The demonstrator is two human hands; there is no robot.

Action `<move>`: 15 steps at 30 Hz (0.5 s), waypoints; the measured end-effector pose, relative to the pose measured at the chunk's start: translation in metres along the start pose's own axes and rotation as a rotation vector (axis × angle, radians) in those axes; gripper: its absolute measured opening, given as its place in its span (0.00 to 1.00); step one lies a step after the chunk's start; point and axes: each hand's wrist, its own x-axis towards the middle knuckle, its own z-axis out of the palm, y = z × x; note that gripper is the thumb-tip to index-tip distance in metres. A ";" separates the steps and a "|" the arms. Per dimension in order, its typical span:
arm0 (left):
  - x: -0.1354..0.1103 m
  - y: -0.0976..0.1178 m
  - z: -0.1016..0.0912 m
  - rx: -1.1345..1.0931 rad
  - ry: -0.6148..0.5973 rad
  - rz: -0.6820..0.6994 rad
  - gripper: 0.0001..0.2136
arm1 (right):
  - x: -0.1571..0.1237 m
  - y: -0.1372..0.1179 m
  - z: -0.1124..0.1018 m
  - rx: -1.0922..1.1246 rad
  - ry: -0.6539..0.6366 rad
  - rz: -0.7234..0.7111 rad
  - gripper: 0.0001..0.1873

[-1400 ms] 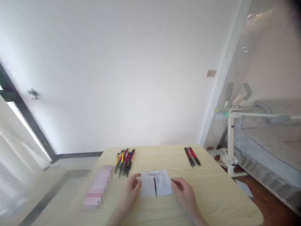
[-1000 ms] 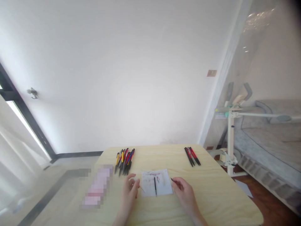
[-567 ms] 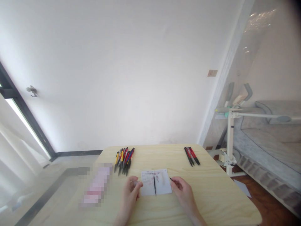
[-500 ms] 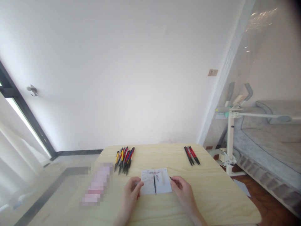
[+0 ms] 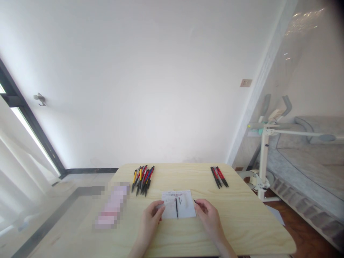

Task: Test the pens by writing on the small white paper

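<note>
Tabletop (image 5: 242, 222), one unit, fills the lower middle of my head view. On it, centered between the hands, I find one sheet of white paper (image 5: 188, 210), lying flat and marked with dark smears. One thin black rod (image 5: 176, 208) rests on the paper near its middle, pointing away from the person.

Left hand (image 5: 151, 215), one: positioned at the paper's left edge. Its grip is pressed together at thumb and forefinger, pinching one pale piece (image 5: 160, 206) too small for me to identify.

Right hand (image 5: 210, 215), one: positioned at the paper's right edge. Its grip pinches one small dark piece (image 5: 195, 201), mostly hidden by the fingers.

Far left of the tabletop: one pile of pens (image 5: 142, 179), overlapping, so I cannot give an exact count; two show yellow barrels, others red, gray and blue. Far right: one pen group (image 5: 221, 175), at least three by my count, side by side, in black, gray and red. Beside the left edge: one pink object (image 5: 111, 206), pixelated, contents unreadable to me.
</note>
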 end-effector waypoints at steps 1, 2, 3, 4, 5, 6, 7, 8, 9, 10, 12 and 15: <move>0.000 0.001 0.000 -0.001 0.002 -0.001 0.19 | 0.000 0.000 0.000 -0.001 -0.002 0.000 0.13; -0.001 0.002 0.001 -0.001 0.004 -0.002 0.19 | 0.000 0.000 0.000 -0.004 -0.001 0.001 0.13; -0.001 0.003 0.001 -0.001 0.006 -0.002 0.19 | 0.000 -0.001 0.000 -0.006 -0.002 0.002 0.13; -0.001 0.004 0.001 0.001 0.005 0.000 0.19 | 0.000 -0.001 0.000 -0.009 -0.002 0.003 0.13; -0.002 0.005 0.001 0.005 0.001 0.003 0.18 | 0.000 -0.002 0.000 -0.011 -0.004 0.003 0.13; -0.002 0.005 0.001 0.009 -0.003 0.007 0.18 | -0.001 -0.003 0.000 -0.012 -0.006 0.004 0.13; -0.002 0.006 0.001 0.014 -0.006 0.011 0.18 | -0.001 -0.004 0.000 -0.011 -0.007 0.005 0.13; -0.003 0.006 0.001 0.018 -0.005 0.014 0.18 | -0.001 -0.005 0.000 -0.007 -0.007 0.006 0.13; -0.003 0.006 0.002 0.021 -0.002 0.016 0.18 | -0.001 -0.007 0.000 -0.003 -0.005 0.007 0.13; -0.003 0.007 0.002 0.022 0.002 0.019 0.18 | -0.001 -0.008 0.000 0.002 -0.001 0.009 0.14; -0.003 0.006 0.002 0.025 0.005 0.024 0.18 | -0.001 -0.009 -0.001 0.010 0.007 0.011 0.14; -0.003 0.005 0.001 0.024 -0.007 0.036 0.17 | -0.001 -0.009 -0.001 0.008 0.005 0.011 0.15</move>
